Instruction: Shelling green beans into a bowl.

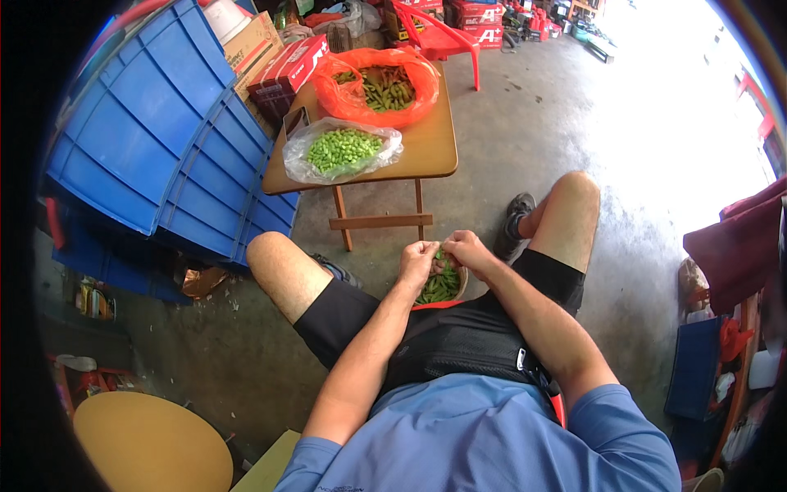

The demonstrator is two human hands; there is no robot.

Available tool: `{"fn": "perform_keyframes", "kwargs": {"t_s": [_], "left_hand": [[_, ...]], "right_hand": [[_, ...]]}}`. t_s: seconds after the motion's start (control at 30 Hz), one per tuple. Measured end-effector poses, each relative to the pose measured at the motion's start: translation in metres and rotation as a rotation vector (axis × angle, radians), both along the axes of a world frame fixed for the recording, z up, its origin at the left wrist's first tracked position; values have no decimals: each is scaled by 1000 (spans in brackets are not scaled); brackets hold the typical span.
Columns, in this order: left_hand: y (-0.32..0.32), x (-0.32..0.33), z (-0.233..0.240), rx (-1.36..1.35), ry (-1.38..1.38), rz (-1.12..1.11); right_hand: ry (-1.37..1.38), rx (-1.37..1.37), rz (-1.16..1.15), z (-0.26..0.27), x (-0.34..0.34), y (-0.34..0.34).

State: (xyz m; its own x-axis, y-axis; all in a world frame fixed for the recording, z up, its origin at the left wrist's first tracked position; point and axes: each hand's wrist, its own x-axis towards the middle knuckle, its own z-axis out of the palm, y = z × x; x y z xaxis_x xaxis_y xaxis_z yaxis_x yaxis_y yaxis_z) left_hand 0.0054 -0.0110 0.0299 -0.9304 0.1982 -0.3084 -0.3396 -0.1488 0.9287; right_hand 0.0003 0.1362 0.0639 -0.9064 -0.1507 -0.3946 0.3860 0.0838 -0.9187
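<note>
My left hand (418,261) and my right hand (465,251) meet fingertip to fingertip between my knees, pinching a small green bean pod (439,253) that their fingers partly cover. Right beneath them is a round container (464,284) with green pods (441,286) in it. On the folding wooden table (433,147) in front of me, shelled green beans (344,150) lie in a clear plastic bag (297,161). Behind that, an open red plastic bag (425,92) holds darker unshelled pods (390,92). A phone-like dark object (296,122) rests at the table's left edge.
Large blue plastic crates (147,104) stand at the left, beside cardboard boxes (253,46). A red plastic chair (430,31) is behind the table. A round yellowish stool or table top (154,440) is at the lower left. A blue bin (693,369) stands at the right.
</note>
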Motion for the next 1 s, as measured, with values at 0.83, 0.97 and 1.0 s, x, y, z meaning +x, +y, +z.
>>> {"fn": "perform_keyframes", "kwargs": {"t_s": [0.83, 0.97, 1.0], "left_hand": [[-5, -1, -7, -36, -39, 146], [-4, 0, -5, -80, -4, 155], [-3, 0, -5, -98, 11, 138]], "right_hand": [[606, 706, 114, -3, 12, -11], [667, 667, 125, -3, 13, -10], [680, 648, 104, -4, 14, -11]]}}
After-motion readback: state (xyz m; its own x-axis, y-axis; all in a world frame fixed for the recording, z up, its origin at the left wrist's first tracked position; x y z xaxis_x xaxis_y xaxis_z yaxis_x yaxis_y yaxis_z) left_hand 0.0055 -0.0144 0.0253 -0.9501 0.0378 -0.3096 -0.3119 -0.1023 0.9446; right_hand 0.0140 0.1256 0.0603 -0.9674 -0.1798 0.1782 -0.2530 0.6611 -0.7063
